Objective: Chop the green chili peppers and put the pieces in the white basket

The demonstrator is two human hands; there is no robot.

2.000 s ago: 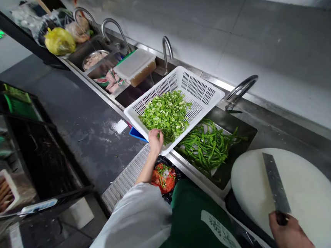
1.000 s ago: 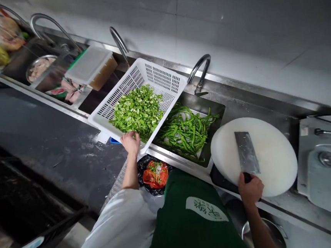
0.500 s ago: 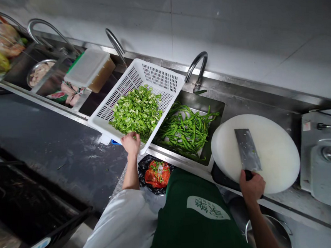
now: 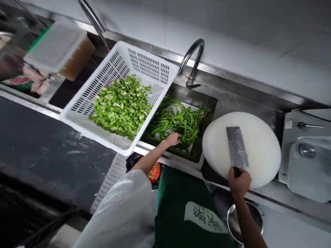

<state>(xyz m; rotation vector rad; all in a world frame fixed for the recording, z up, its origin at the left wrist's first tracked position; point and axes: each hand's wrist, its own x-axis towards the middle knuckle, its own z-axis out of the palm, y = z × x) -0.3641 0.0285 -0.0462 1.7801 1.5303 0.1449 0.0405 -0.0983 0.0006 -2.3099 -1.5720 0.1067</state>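
My left hand (image 4: 173,139) reaches into the sink basin and rests on the pile of whole green chili peppers (image 4: 179,121), fingers curled over some of them. My right hand (image 4: 239,182) grips the handle of a cleaver (image 4: 236,147) that lies flat on the round white cutting board (image 4: 260,142). A white perforated basket (image 4: 145,66) holding chopped green peppers (image 4: 120,106) sits across the sink edge, just left of the whole peppers.
A curved faucet (image 4: 191,58) rises behind the pepper basin. A lidded white container (image 4: 57,46) sits at the far left over another sink. A steel bowl (image 4: 245,219) stands below the board. A bag with red scraps (image 4: 154,173) hangs under the basket. A steel appliance (image 4: 316,161) is at right.
My left hand left the basket's near edge and moved right into the whole green peppers. My right hand stayed on the cleaver handle. The view shifted closer and rightward.
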